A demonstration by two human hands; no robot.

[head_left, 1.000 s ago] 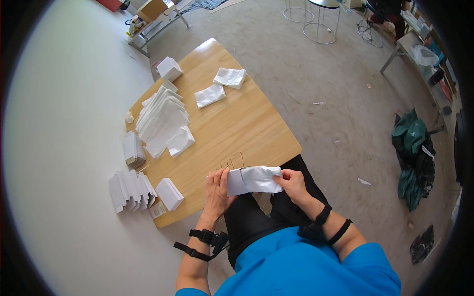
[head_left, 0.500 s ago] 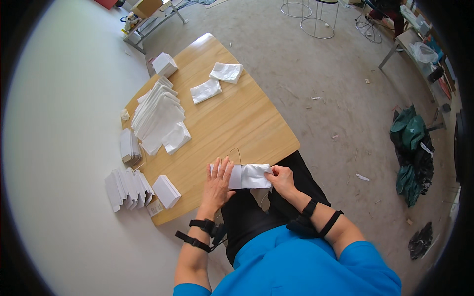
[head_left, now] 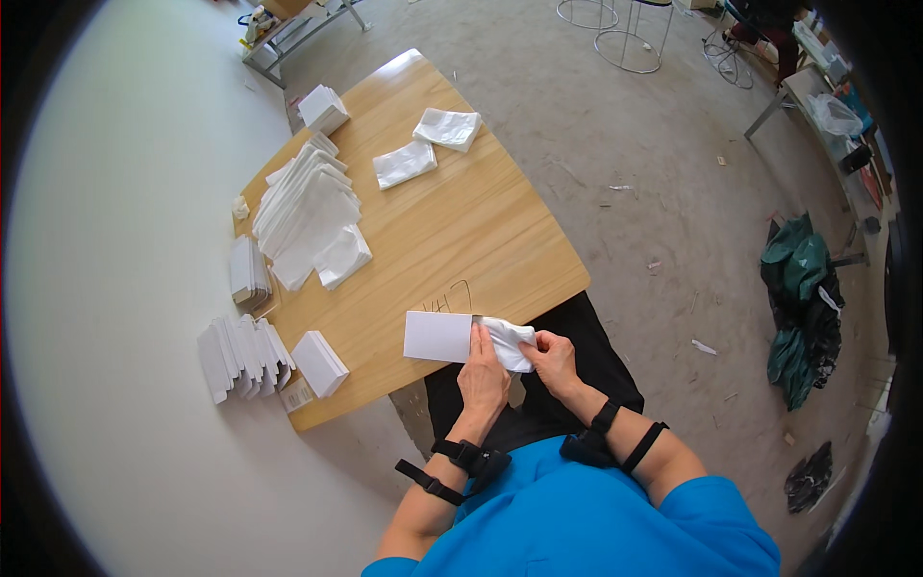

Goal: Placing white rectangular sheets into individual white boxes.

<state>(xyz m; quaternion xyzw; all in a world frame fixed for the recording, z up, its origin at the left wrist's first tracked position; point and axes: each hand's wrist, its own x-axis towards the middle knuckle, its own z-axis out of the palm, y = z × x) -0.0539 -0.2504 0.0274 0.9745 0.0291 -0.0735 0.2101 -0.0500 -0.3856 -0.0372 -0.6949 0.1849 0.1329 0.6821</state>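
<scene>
A flat white box [head_left: 437, 336] lies at the table's near edge, its right end facing a soft white plastic packet [head_left: 508, 338]. The packet's left end meets the box's mouth; how far it reaches inside is hidden. My left hand [head_left: 484, 380] has its fingers pressed together at that mouth, against the packet; its thumb is hard to make out. My right hand [head_left: 552, 362] pinches the packet's right end between thumb and fingers, just past the table edge above my lap.
Overlapping white packets [head_left: 306, 212] fan across the table's left side. Two loose packets [head_left: 405, 164] lie farther off. White flat boxes [head_left: 320, 363] stand stacked along the left edge, beside folded white cartons [head_left: 245, 358]. Dark green bags [head_left: 793, 308] lie on the floor at right.
My left hand has slid right, from lying spread over the box to its open end, uncovering the box. My right hand keeps its pinch on the packet, which now looks more bunched and tilted.
</scene>
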